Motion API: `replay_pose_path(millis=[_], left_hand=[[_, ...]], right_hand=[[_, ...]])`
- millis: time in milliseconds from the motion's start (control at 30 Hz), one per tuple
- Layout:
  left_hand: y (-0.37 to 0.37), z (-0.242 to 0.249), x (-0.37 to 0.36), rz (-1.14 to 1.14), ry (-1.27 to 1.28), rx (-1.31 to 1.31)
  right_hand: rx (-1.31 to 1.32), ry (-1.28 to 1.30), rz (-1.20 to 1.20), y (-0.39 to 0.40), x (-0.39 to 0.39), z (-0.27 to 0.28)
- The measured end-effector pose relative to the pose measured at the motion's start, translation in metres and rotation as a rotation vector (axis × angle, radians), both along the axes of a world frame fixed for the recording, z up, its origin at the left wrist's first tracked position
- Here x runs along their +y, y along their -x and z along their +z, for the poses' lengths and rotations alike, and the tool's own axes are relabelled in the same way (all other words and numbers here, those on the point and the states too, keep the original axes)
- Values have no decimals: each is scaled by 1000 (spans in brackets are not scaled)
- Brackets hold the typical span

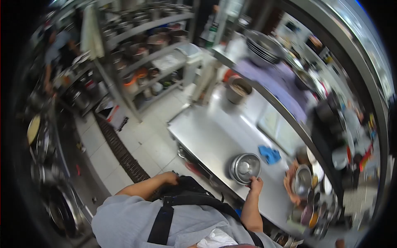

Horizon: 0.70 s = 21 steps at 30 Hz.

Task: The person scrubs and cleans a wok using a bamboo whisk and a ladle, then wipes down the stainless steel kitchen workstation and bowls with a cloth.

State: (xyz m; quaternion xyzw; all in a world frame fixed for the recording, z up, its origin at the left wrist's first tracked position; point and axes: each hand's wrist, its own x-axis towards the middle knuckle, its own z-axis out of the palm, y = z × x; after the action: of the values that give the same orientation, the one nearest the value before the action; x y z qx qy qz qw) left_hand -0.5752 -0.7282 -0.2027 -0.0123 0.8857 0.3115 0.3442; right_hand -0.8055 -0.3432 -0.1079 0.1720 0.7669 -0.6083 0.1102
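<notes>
My right hand pinches the near rim of a shiny metal bowl, which looks nested with at least one other and sits on the steel worktable. Just beyond the bowls lies a crumpled blue cloth. Close to my body, my left hand is beside the black apron; its fingers are blurred and partly hidden, so I cannot make out a grip.
Overhead, a shelf carries stacked metal bowls. A metal pot stands at the table's far end. Right of my arm sits another metal bowl among utensils. Pot-filled racks, a floor drain and another person are to the left.
</notes>
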Motion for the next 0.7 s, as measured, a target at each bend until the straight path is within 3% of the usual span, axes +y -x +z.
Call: replay_pose_path(millis=[33,100,133,200,233,300,367,400,467,500,533,600,700], left_hand=[[-27,-6,-24,124,90,-88],[-83,-13,-61,713,-103,-214],[-116,-26,-73,785,-101,-210],[-178,-65,-89,969,231,86],[-205,-78,-91,1018,246,81],[-255,-107,-86,1058,403,-322],[-303,-173,-70,912,327,-548],[-316,-164,-54,879,300,-609],[-335,-144,-22,781,235,-616],[-342,-143,-9,720,200,-561],[-342,-140,6,717,155,-564],[-324,-136,12,761,70,-572],[-278,-138,-11,782,0,-515]], right_hand=[[-8,-48,-25,21,-15,-12],[17,-59,-94,61,-50,-28],[40,-23,-141,78,-66,-37],[42,43,-155,121,-89,-64],[35,53,-105,133,-105,-65],[18,21,-103,150,-126,-63],[97,43,-168,146,-150,-51],[161,90,-259,132,-166,-38],[65,93,-37,117,-168,-48],[146,-65,111,106,-171,-66],[174,31,277,85,-178,-80],[-15,225,374,15,-210,-53],[-160,129,803,-45,-230,-50]])
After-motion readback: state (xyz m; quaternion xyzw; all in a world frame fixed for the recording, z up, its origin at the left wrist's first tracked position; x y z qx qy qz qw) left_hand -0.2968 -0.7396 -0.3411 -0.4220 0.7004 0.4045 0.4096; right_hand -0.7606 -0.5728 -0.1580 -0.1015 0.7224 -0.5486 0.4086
